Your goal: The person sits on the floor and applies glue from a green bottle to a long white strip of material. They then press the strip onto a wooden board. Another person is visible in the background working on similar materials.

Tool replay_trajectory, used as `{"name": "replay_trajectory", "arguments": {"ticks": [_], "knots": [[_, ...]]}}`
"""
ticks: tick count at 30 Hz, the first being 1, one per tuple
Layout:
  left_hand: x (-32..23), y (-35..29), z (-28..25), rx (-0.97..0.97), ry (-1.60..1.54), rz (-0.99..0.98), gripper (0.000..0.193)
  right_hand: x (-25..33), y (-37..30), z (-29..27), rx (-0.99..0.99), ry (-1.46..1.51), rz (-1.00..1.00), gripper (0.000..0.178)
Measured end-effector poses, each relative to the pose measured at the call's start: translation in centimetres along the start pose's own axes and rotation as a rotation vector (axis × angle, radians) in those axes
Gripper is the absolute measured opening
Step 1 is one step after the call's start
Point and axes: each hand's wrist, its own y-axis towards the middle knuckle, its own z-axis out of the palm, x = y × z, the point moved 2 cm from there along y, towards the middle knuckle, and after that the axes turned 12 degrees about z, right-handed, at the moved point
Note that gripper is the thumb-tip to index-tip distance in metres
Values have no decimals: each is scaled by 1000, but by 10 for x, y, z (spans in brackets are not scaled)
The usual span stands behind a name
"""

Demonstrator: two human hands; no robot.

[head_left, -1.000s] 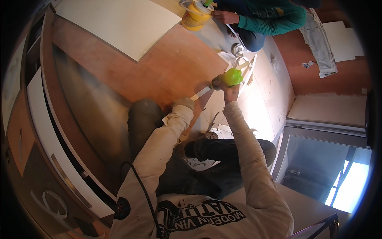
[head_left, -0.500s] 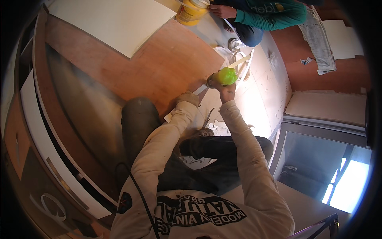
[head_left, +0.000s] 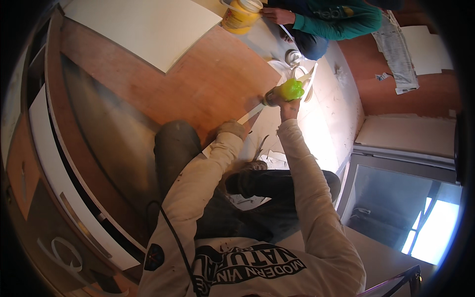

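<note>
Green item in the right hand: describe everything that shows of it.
The green item is bright lime, with a rounded, lobed exposed end and a slightly shiny, plastic-like look. The right hand grips it near the edge of the brown board, hiding the rest, so its full shape cannot be told.

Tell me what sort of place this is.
Likely a woodworking or interior fit-out area, judging by the reddish-brown wood panel, the pale strip at its edge and the yellow bucket.
</note>
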Motion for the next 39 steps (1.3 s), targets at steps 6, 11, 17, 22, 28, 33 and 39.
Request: {"name": "replay_trajectory", "arguments": {"ticks": [6,11,17,22,28,33,39], "knots": [[0,5,7,34,-15,0,26,21,-48,24,212,-60,32,53],[-1,0,-3,38,-15,-40,28,37,-66,30,247,-5,40,53],[-7,11,-2,-1,-26,86,25,21,-32,6,2,-39,14,57],[-17,22,16,-4,35,76,24,10,-26,-18,-1,63,39,50],[4,51,58,-143,27,-38,24,42,-67,38,241,-22,34,55],[-10,-4,-12,-134,-89,-33,26,15,-38,6,87,-6,8,53],[26,-33,-35,285,-122,-31,27,35,-42,15,97,25,40,52]]}}
